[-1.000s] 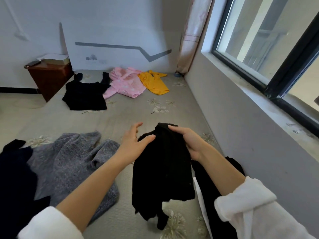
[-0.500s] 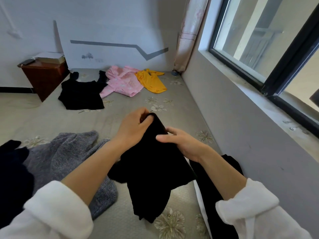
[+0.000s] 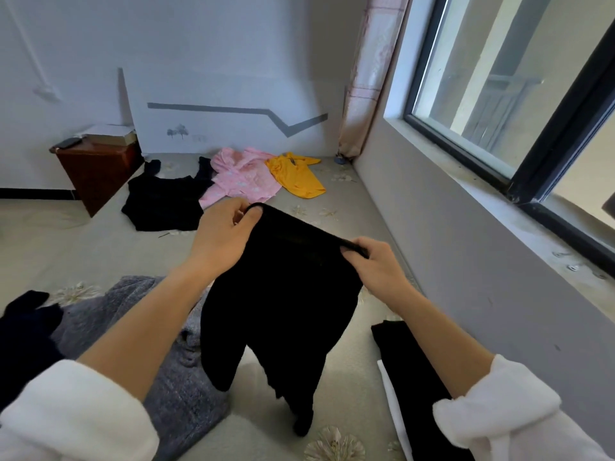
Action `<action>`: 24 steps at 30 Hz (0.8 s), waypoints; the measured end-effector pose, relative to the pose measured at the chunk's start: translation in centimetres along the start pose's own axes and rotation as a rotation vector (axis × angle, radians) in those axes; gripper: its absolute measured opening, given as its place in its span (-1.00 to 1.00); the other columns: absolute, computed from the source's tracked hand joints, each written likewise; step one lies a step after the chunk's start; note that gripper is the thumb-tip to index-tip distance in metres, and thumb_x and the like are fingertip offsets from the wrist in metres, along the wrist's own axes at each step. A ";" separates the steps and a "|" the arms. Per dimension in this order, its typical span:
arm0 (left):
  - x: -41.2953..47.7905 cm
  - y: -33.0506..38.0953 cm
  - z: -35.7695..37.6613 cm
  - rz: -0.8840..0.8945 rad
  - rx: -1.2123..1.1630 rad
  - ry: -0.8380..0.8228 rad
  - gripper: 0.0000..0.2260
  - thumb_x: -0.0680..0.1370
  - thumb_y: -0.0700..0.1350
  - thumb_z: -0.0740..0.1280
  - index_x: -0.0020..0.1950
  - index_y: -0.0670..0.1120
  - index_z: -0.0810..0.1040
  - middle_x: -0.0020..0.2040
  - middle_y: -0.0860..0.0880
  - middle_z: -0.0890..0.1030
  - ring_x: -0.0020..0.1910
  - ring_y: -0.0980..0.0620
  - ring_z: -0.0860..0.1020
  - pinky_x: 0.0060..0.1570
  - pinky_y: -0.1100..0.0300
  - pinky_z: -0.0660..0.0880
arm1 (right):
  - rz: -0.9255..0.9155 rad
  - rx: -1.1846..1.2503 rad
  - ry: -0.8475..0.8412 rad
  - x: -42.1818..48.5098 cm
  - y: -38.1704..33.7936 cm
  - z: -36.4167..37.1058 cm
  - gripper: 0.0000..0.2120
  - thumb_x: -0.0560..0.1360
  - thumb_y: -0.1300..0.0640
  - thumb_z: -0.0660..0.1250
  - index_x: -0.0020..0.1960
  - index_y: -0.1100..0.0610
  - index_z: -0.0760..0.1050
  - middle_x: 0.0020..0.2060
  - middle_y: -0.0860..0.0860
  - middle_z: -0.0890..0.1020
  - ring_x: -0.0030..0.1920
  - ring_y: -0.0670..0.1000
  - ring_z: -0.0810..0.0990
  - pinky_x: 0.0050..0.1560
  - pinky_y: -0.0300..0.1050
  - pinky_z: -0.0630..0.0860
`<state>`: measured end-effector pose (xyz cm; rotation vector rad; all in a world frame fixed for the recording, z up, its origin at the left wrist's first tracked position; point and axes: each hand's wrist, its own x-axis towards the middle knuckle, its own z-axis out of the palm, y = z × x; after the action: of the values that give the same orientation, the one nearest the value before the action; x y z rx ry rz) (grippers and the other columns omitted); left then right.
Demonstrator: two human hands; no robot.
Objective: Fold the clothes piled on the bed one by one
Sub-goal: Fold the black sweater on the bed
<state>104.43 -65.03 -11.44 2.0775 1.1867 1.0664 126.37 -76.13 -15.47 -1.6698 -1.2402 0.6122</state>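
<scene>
- While it dangles over the bed (image 3: 100,247), I see the black garment (image 3: 283,311) hanging long-ways vertical, loose ends down.
- left hand (image 3: 219,237) and right hand (image 3: 376,264) pinch its top edge.

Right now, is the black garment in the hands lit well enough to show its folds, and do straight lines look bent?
Head view: daylight from the window; the black garment reads as a flat dark shape, folds hardly visible; left hand and right hand are sharp; the window's frame bows, wide-angle distortion.
</scene>
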 end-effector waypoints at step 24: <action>1.1 2.0 -0.8 -0.175 -0.498 -0.135 -0.65 0.49 0.15 0.35 -0.20 -0.14 0.47 -0.33 -0.03 0.55 -0.36 0.01 0.56 -0.25 0.05 0.49 | -0.259 -0.123 0.009 6.5 -13.8 -4.9 -0.63 0.48 -0.02 0.37 -0.11 0.33 0.58 -0.38 0.05 0.53 -0.36 -0.06 0.52 -0.27 -0.16 0.39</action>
<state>105.05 -65.04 -9.08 1.6027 0.9037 0.9988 126.46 -71.30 -0.12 -1.5742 -1.4831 0.3764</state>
